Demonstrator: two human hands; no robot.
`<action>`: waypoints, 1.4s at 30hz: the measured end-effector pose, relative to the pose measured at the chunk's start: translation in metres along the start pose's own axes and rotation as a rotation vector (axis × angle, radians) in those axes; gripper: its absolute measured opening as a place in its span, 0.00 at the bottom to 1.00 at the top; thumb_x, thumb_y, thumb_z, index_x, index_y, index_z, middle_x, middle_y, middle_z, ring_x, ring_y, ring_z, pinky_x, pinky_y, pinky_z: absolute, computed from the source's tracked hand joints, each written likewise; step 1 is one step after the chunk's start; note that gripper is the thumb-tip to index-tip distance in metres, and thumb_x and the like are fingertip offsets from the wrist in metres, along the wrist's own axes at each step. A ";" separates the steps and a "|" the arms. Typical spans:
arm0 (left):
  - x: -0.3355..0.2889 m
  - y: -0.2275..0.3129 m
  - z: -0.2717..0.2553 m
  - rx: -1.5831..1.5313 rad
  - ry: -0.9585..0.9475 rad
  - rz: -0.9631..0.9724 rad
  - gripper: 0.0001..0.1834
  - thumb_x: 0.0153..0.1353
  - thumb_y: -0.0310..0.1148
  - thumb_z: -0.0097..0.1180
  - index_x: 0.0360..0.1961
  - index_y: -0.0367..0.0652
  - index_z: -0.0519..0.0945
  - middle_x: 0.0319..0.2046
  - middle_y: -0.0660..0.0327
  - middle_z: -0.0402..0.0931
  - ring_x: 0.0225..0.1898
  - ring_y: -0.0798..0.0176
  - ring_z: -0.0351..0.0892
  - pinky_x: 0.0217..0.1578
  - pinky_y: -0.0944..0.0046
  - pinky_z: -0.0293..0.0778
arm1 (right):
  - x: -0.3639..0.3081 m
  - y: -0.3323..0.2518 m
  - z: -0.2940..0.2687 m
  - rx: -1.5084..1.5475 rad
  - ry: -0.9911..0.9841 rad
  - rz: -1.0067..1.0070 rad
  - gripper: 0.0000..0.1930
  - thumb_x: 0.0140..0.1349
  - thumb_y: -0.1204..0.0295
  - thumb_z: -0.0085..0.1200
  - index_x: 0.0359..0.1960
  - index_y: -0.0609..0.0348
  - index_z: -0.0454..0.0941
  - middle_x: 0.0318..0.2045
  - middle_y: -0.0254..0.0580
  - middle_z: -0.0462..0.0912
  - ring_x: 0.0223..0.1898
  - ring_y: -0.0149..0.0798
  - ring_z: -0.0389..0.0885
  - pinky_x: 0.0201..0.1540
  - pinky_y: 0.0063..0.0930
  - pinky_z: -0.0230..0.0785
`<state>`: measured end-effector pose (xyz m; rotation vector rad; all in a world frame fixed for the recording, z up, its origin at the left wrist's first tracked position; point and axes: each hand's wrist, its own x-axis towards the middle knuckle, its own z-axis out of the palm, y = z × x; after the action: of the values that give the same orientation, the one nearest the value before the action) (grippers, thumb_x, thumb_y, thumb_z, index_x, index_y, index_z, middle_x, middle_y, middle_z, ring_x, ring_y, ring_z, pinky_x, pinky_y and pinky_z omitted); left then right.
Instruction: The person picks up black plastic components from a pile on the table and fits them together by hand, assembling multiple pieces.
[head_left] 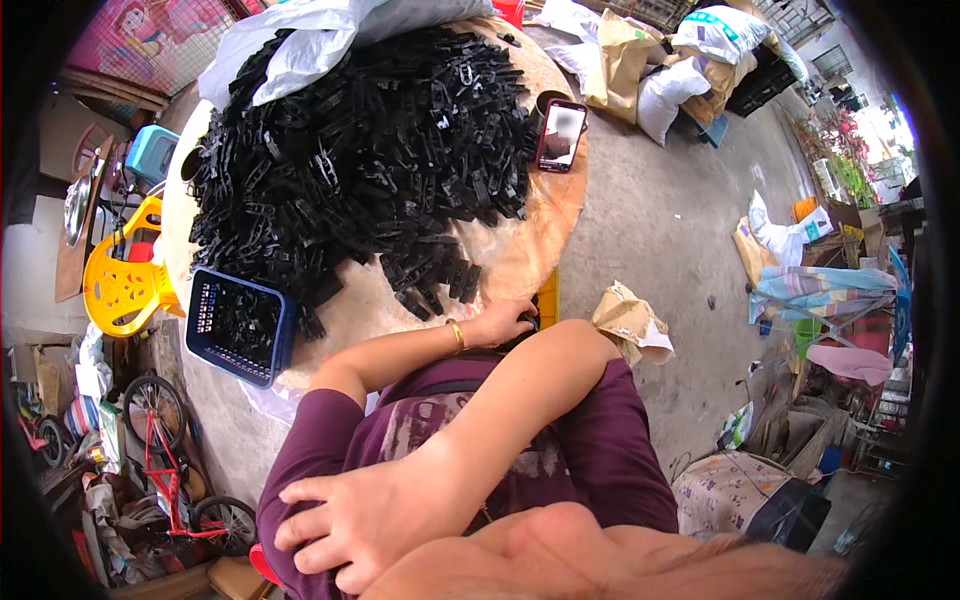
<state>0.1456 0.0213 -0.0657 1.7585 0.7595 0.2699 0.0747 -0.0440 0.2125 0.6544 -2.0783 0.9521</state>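
Observation:
My right arm (520, 425) crosses my body, and its hand (375, 515) lies on my left upper sleeve with fingers spread. My left hand (505, 322), a gold bangle at its wrist, is at the near edge of the round table (355, 310). Its fingers are curled beside something dark, partly hidden by my right elbow, that I cannot make out. A large heap of black plastic clip-like pieces (370, 150) covers most of the table. A blue plastic basket (275, 375) with more such pieces stands at the table's left edge.
A phone (562, 137) leans upright at the table's right edge. White plastic sheeting (310, 50) drapes over the far heap. A yellow chair (125, 275) and a red bicycle (165, 465) stand left. Torn brown paper (632, 322) lies right; stuffed sacks (670, 95) sit far right.

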 end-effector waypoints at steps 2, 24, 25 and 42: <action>0.002 -0.001 0.004 0.102 -0.003 -0.029 0.16 0.50 0.33 0.55 0.41 0.39 0.75 0.36 0.48 0.76 0.39 0.47 0.75 0.43 0.57 0.70 | -0.004 0.000 -0.001 -0.025 0.016 0.071 0.28 0.50 0.57 0.46 0.52 0.59 0.66 0.49 0.44 0.68 0.55 0.48 0.62 0.54 0.54 0.52; 0.048 -0.033 -0.197 0.441 0.716 0.032 0.14 0.49 0.27 0.54 0.40 0.38 0.75 0.34 0.53 0.75 0.34 0.56 0.76 0.39 0.62 0.72 | -0.007 0.002 -0.015 0.212 0.156 0.021 0.22 0.47 0.63 0.50 0.41 0.67 0.68 0.44 0.51 0.71 0.51 0.52 0.65 0.52 0.45 0.58; 0.051 -0.038 -0.207 0.552 0.748 0.103 0.17 0.48 0.27 0.55 0.42 0.39 0.74 0.39 0.51 0.73 0.39 0.51 0.73 0.43 0.59 0.69 | -0.007 0.003 -0.016 0.216 0.161 0.028 0.21 0.48 0.63 0.50 0.40 0.67 0.68 0.43 0.51 0.71 0.50 0.52 0.65 0.51 0.46 0.58; 0.068 -0.054 -0.217 1.063 0.578 0.008 0.21 0.48 0.25 0.51 0.47 0.47 0.68 0.34 0.54 0.70 0.40 0.51 0.70 0.40 0.57 0.71 | -0.025 0.000 -0.025 0.259 0.204 0.110 0.07 0.52 0.67 0.47 0.25 0.57 0.71 0.44 0.50 0.69 0.51 0.52 0.66 0.50 0.56 0.56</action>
<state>0.0617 0.2393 -0.0578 2.7229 1.4868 0.4341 0.0998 -0.0202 0.2039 0.5506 -1.8428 1.3097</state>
